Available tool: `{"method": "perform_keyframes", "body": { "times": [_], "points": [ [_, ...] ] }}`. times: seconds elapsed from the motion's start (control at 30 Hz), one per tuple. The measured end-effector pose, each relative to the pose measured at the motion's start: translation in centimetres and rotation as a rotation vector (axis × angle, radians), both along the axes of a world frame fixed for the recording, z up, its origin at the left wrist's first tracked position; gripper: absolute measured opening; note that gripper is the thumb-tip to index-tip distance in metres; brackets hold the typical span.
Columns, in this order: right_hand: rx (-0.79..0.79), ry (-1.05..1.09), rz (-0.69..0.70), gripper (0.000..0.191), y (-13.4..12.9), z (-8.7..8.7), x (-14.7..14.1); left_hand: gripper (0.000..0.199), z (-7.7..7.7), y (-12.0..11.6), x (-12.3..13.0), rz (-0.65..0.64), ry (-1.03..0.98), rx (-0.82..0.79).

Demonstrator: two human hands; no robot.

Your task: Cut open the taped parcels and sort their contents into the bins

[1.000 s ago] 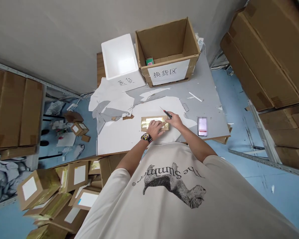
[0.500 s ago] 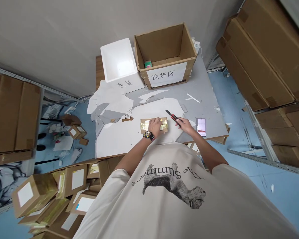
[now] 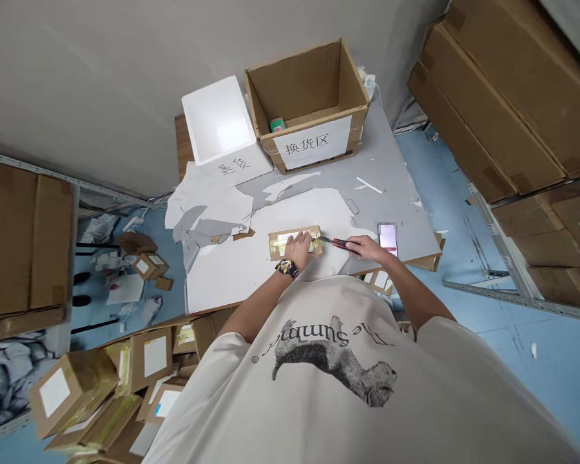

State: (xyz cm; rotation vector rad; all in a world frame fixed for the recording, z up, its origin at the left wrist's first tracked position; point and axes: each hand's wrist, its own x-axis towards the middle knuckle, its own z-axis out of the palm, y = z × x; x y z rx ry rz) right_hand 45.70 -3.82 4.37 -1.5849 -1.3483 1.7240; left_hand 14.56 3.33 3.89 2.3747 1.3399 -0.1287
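Observation:
My left hand [image 3: 298, 248] lies flat on a flat cardboard parcel [image 3: 277, 243] wrapped in shiny gold tape, pressing it to the white sheet on the table. My right hand [image 3: 362, 246] grips a red and black utility knife [image 3: 336, 241] just to the right of the parcel. The knife lies almost level, with its blade tip at the parcel's right edge. A watch sits on my left wrist. My left palm hides the middle of the parcel.
A phone [image 3: 388, 240] lies right of my right hand. Behind stand an open cardboard box [image 3: 307, 106] with a small green item [image 3: 277, 124] and a white foam box [image 3: 217, 119]. White sheet scraps cover the table [image 3: 391, 167]; cartons surround it.
My right hand has moved right and lowered the knife from a raised, tilted angle to nearly level, pointing at the parcel. My left hand stays on the parcel. The view has shifted slightly.

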Motion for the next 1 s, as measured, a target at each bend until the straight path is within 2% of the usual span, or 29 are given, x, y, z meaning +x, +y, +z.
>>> {"method": "perform_keyframes", "body": {
  "times": [0.23,0.43,0.6,0.8,0.9,1.0],
  "points": [
    [0.089,-0.202,0.078,0.040,1.6,-0.2,-0.5,0.077,0.4,0.5,0.1,-0.012,0.055,-0.023],
    [0.042,-0.139,0.128,0.038,2.0,0.3,0.0,0.085,0.7,0.7,-0.1,-0.032,0.059,-0.049],
    [0.082,-0.175,0.137,0.037,2.4,0.1,-1.1,0.085,0.5,0.8,-0.4,-0.025,0.042,-0.052],
    [0.024,-0.108,0.132,0.040,0.6,-0.2,-0.7,0.080,0.2,1.2,-1.0,0.004,-0.020,-0.059],
    [0.009,-0.075,-0.024,0.041,-0.8,-0.4,-0.3,0.084,0.5,1.3,-1.8,-0.006,-0.065,-0.054],
    [0.009,-0.095,-0.341,0.044,-1.4,-0.9,-1.0,0.087,0.9,0.7,-2.9,-0.041,-0.139,-0.034]
  ]
}}
